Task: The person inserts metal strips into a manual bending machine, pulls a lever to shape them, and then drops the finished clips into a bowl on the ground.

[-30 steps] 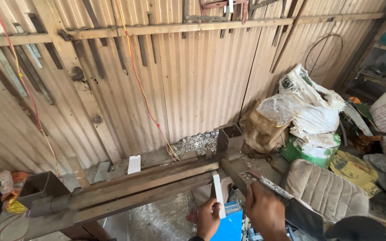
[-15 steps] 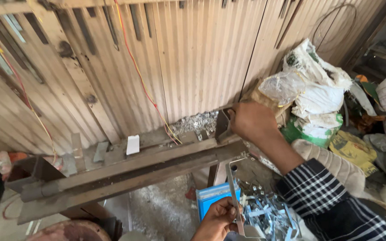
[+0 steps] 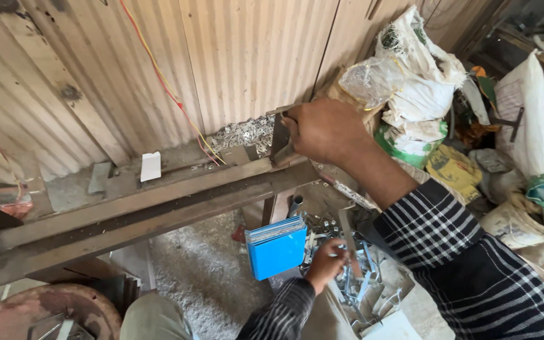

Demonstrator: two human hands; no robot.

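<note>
My right hand [image 3: 325, 129] is raised to the right end of a long rusty steel beam [image 3: 133, 211] and grips a dark upright metal block [image 3: 279, 135] fixed there. My left hand [image 3: 327, 263] is low, closed on a thin metal strip [image 3: 350, 242] above a heap of small bent metal pieces [image 3: 363, 286]. A stack of blue sheets [image 3: 276, 247] stands on edge just left of that hand.
A corrugated metal wall [image 3: 247, 56] backs the beam, with red and yellow wires [image 3: 168, 91] running down it. Shiny metal scraps [image 3: 240, 133] lie behind the beam. Filled sacks and bags [image 3: 423, 82] crowd the right. A rusty round drum [image 3: 39, 311] sits at lower left.
My right hand rose from beside the left hand up to the block at the beam's end. The left hand dropped onto the heap of metal pieces. The camera tilted down and closer.
</note>
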